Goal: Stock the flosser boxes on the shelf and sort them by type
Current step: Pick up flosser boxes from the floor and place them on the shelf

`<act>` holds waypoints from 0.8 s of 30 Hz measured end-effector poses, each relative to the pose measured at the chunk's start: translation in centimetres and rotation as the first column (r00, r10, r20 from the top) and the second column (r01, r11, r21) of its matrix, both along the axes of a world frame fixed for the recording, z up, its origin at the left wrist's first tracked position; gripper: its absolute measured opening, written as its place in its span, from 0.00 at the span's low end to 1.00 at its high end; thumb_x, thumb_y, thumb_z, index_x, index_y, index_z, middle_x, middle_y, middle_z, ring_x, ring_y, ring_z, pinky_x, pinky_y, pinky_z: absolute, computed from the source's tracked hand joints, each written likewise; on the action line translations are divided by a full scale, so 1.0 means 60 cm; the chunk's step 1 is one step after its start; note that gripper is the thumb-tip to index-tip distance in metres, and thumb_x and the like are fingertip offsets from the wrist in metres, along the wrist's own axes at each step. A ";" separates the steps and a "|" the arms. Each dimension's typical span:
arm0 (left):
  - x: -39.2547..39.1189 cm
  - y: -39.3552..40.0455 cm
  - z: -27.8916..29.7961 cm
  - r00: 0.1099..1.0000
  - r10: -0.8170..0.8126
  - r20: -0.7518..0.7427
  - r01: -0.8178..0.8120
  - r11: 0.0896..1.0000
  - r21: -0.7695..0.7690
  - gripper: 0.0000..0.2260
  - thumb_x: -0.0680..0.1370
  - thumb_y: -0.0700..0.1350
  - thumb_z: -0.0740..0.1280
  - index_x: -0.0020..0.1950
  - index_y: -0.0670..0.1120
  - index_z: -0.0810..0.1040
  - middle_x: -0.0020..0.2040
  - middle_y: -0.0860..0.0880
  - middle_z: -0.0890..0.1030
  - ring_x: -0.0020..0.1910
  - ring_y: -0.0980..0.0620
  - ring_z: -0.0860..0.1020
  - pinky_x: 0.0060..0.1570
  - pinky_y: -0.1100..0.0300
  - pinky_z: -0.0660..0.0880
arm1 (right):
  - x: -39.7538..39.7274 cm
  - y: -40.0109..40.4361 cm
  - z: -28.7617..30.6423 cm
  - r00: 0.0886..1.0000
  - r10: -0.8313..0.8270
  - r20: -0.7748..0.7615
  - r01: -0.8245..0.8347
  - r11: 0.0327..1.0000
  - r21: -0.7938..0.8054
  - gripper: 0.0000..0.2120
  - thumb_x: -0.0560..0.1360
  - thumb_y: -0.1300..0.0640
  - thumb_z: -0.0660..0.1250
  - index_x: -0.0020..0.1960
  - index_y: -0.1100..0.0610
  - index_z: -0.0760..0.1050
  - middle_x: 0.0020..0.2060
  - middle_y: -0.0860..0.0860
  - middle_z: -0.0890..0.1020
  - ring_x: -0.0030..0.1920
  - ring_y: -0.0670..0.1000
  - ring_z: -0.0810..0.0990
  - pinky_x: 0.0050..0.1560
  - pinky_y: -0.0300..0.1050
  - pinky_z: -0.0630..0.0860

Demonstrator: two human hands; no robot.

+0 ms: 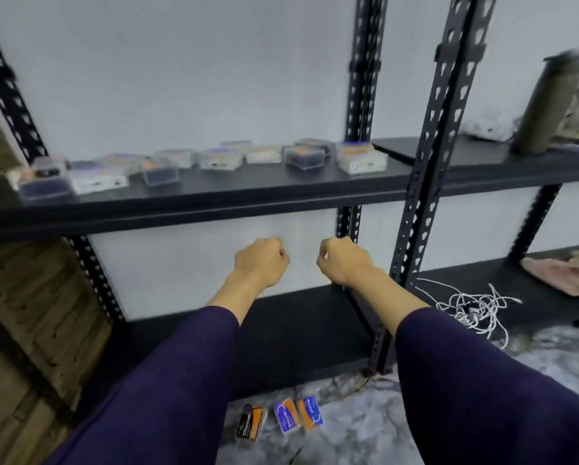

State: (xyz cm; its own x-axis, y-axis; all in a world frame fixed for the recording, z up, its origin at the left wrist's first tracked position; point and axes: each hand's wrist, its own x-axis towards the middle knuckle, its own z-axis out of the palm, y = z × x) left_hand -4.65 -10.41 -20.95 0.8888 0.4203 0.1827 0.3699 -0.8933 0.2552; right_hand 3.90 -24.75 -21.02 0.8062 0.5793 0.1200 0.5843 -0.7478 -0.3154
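Several clear flosser boxes lie scattered along the black upper shelf (214, 196), among them a dark-filled box (304, 156) and a white-filled box (362, 157). Three more boxes lie on the marble floor below: a black and orange box (250, 422), a blue box (286, 416) and an orange and blue box (310, 412). My left hand (260, 260) and my right hand (343, 260) hover side by side below the upper shelf, fingers curled into loose fists, holding nothing. Purple sleeves cover both forearms.
Black perforated uprights (425, 182) divide two shelf bays. The lower shelf (298, 330) is bare black. A tangled white cable (472, 307) and pink cloth (563, 275) lie at the right; a tall olive cylinder (546, 105) stands on the right shelf. A wooden panel (23, 313) stands left.
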 end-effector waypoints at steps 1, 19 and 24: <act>0.008 -0.008 0.034 0.999 -0.009 0.044 0.008 1.000 0.021 0.11 0.80 0.48 0.57 0.53 0.48 0.77 0.52 0.48 0.80 0.48 0.45 0.78 0.45 0.55 0.73 | 0.005 -0.005 0.034 0.999 -0.010 0.035 0.008 0.999 0.031 0.12 0.77 0.56 0.58 0.57 0.59 0.75 0.54 0.57 0.79 0.51 0.60 0.78 0.46 0.49 0.74; 0.273 0.050 0.178 0.934 -0.117 0.338 0.117 0.993 0.020 0.15 0.80 0.51 0.61 0.66 0.50 0.72 0.66 0.46 0.69 0.66 0.43 0.67 0.60 0.48 0.72 | 0.243 -0.021 0.168 0.973 -0.085 0.215 0.027 0.965 0.259 0.30 0.73 0.38 0.64 0.70 0.52 0.66 0.70 0.55 0.66 0.68 0.58 0.65 0.63 0.55 0.69; 0.341 0.088 0.176 0.959 -0.155 0.238 0.145 0.987 0.063 0.21 0.80 0.55 0.59 0.73 0.54 0.68 0.73 0.48 0.66 0.70 0.43 0.66 0.69 0.48 0.64 | 0.280 -0.001 0.138 0.975 -0.100 0.198 0.040 0.957 0.288 0.26 0.73 0.35 0.62 0.69 0.41 0.67 0.72 0.51 0.63 0.67 0.60 0.64 0.63 0.55 0.68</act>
State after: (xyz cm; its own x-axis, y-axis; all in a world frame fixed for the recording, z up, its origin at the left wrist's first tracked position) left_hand 15.80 -5.15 -10.41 0.8682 0.2720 0.4149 0.1632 -0.9463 0.2790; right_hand 20.72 -24.81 -12.77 0.7830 0.4405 0.4392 0.6087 -0.6880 -0.3952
